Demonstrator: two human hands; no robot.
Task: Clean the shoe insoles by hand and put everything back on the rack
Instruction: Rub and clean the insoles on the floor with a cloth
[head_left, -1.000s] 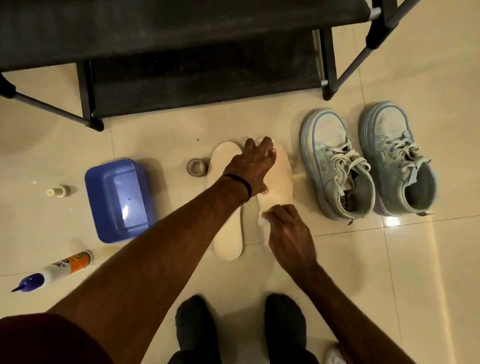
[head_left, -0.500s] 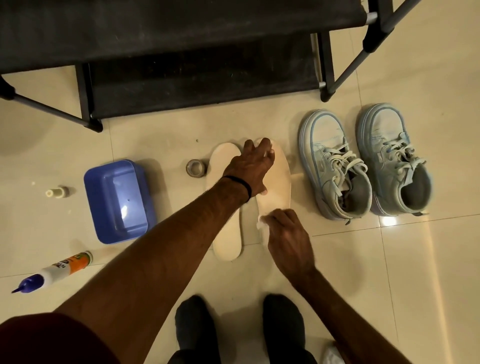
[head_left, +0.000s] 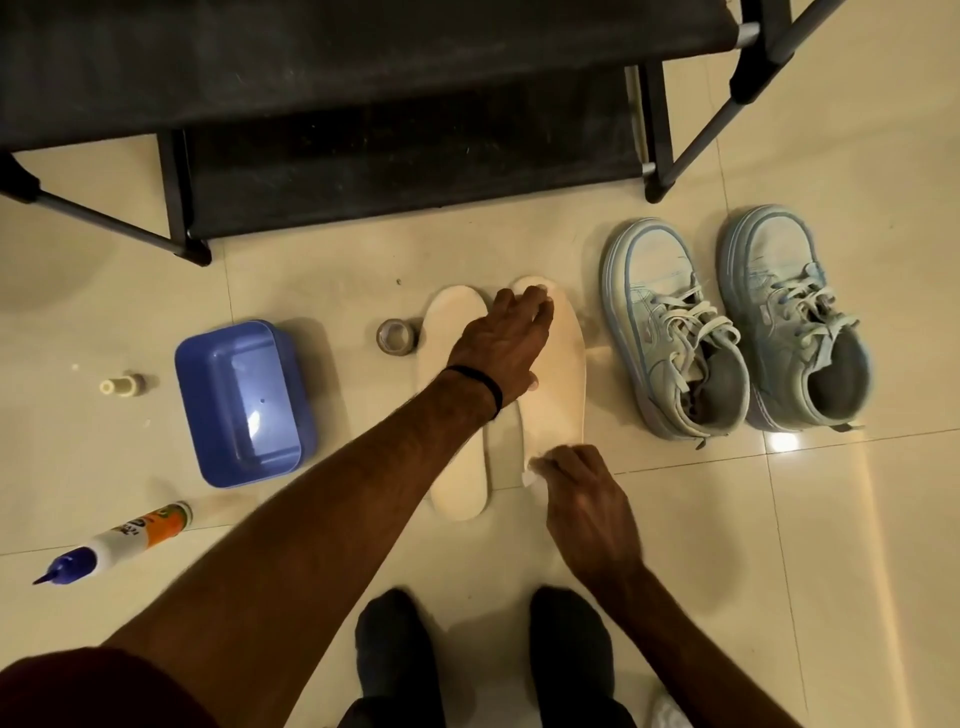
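Two cream insoles lie side by side on the tiled floor, the left insole (head_left: 452, 467) and the right insole (head_left: 563, 384). My left hand (head_left: 506, 345) presses flat on the toe half of the right insole, fingers spread. My right hand (head_left: 584, 506) pinches a small white wipe (head_left: 531, 475) against the heel end of that insole. A pair of pale blue sneakers (head_left: 675, 332) (head_left: 795, 322) stands to the right. The black shoe rack (head_left: 395, 156) is at the top.
A blue plastic tub (head_left: 241, 402) sits left of the insoles, with a roll of tape (head_left: 396, 336) between them. A cleaner bottle (head_left: 119, 543) lies at lower left and a small cap (head_left: 122, 385) beyond the tub. My dark-socked feet (head_left: 483, 654) stand below.
My right hand with the wipe has slid down toward the heel end of the right insole. My left hand has stayed pressed on the toe half.
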